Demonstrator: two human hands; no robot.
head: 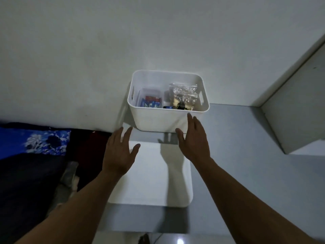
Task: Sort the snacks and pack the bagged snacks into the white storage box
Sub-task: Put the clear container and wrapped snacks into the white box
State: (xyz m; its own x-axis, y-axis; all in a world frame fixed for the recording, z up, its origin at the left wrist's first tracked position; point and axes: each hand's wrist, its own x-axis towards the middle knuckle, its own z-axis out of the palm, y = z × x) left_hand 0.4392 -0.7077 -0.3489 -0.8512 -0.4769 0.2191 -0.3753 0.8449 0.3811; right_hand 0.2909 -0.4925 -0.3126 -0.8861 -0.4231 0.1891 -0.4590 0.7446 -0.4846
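The white storage box (158, 120) stands against the wall at the far end of a small white table (151, 182). Inside it, clear bagged snacks (183, 94) fill the right side, and a small clear tray holds red and blue packets (151, 102) on the left. My right hand (193, 140) is spread, its fingertips at the box's near right wall just under the rim. My left hand (121, 150) is spread too, hovering over the table's left edge, a little short of the box and holding nothing.
A grey floor (246, 173) surrounds the table. Dark bedding with a blue flowered cloth (44, 141) lies on the left. A white door or panel (299, 111) stands on the right. The wall rises directly behind the box.
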